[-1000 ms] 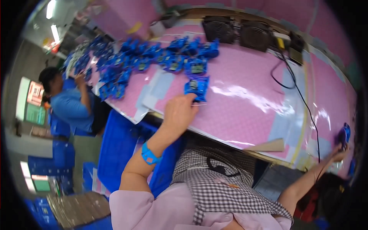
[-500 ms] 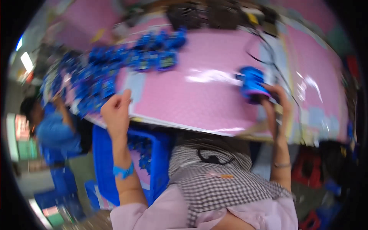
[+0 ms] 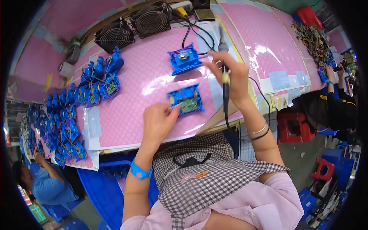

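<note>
The left hand (image 3: 158,122) pinched the blue part (image 3: 186,100); at three o'clock the right hand (image 3: 232,75) gripped the soldering iron (image 3: 225,82). Soldering seemed next, needing a steady tip.

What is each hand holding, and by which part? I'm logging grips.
The right hand grips a soldering iron around its handle. The left hand pinches the left edge of a blue part on the mat.
</note>
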A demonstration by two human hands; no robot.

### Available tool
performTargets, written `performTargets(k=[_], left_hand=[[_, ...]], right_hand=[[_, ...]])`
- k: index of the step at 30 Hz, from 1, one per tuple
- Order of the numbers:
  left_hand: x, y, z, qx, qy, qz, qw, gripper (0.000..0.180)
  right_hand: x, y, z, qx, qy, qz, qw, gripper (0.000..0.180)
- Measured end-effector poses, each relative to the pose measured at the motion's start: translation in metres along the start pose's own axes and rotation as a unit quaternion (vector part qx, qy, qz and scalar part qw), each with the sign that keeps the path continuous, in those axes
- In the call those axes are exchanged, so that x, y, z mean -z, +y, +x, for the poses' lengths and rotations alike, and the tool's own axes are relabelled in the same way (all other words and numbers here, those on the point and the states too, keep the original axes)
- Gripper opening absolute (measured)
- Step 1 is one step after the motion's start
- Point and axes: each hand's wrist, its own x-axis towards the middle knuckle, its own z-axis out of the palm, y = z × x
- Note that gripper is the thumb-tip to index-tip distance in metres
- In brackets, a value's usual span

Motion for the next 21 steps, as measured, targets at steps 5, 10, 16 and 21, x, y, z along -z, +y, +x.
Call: performTargets(k=[5,10,16,21], left_hand=[[0.014,-0.016,-0.039,-0.025,0.084,-0.063,0.994,0.027],[0.022,-0.020,-0.041,-0.042,0.093,-0.052,0.993,0.025],[0.009,-0.020,-0.035,-0.034,0.124,-0.074,0.989,0.026],[0.034,-0.012,-0.033,0.107,0.062,-0.196,0.973,0.015]], right_hand=[[-0.024,0.023,-0.017,0.062,-0.059,0.022,0.996,0.025],[-0.042,0.040,-0.005,0.086,-0.089,-0.003,0.992,0.014],[-0.033,0.014,-0.037,0.100,-0.168,-0.001,0.981,0.020],[-0.002,-0.010,-0.057,0.096,-0.132,0.088,0.983,0.017]])
